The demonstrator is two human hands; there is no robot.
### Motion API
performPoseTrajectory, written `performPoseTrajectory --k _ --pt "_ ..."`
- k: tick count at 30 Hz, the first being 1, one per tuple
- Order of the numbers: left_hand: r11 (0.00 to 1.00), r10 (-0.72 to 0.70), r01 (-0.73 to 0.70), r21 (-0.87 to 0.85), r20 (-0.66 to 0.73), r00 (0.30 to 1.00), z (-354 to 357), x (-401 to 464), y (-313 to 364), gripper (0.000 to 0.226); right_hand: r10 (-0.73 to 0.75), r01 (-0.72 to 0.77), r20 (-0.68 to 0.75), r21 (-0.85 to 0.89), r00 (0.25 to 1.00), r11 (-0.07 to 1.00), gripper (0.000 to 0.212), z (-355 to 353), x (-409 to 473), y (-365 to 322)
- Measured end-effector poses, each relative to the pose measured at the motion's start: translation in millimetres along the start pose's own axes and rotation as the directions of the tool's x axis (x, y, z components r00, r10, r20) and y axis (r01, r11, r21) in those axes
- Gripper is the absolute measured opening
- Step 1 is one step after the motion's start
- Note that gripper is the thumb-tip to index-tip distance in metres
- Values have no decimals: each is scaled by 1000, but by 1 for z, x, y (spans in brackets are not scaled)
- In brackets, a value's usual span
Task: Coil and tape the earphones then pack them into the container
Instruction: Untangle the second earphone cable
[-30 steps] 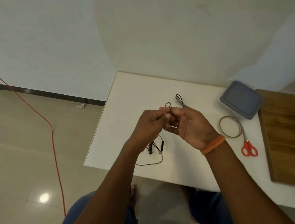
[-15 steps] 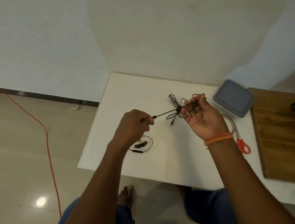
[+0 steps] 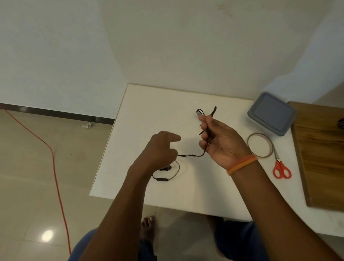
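My right hand (image 3: 221,140) is raised above the white table (image 3: 147,115), palm toward me, its fingers curled round a bunch of looped black earphone cable (image 3: 206,121). A loose strand runs from that bunch down and left to my left hand (image 3: 162,148), which pinches the cable's other end. A second pair of earphones (image 3: 167,175), black with a thin loop of cord, lies on the table partly under my left wrist. The grey lidded container (image 3: 271,114) stands shut at the table's back right.
A roll of clear tape (image 3: 260,147) lies flat to the right of my right hand, with red-handled scissors (image 3: 281,170) just beyond it. A wooden board (image 3: 326,155) covers the table's right end. An orange cable (image 3: 54,165) crosses the floor at left.
My left hand has moved down and right toward my right hand, so the stretched cable now hangs slack. My right hand has closed more around the coil.
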State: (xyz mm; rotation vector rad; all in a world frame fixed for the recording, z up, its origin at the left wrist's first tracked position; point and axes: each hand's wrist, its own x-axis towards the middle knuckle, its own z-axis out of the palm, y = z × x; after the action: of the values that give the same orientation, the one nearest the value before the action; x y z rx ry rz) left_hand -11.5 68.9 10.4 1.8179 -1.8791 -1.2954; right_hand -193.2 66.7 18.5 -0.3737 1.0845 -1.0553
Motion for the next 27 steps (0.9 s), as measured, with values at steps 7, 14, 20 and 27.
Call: performPoseTrajectory --k 7,14,20,27 --pt "747 19 -17 -664 -5 1000 -12 -10 21 28 -152 181 100 -628 983 757 18 11 -10 0" --pt "719 -22 -56 -693 -103 994 -10 -10 16 16 -315 358 219 -788 923 501 14 17 -8 9" --pt "664 -212 108 -740 -48 976 -11 -5 13 22 -438 414 220 -809 872 418 8 16 -9 7" --pt "420 -221 164 -892 75 972 -13 -4 18 9 -447 414 185 -766 875 493 10 21 -11 8"
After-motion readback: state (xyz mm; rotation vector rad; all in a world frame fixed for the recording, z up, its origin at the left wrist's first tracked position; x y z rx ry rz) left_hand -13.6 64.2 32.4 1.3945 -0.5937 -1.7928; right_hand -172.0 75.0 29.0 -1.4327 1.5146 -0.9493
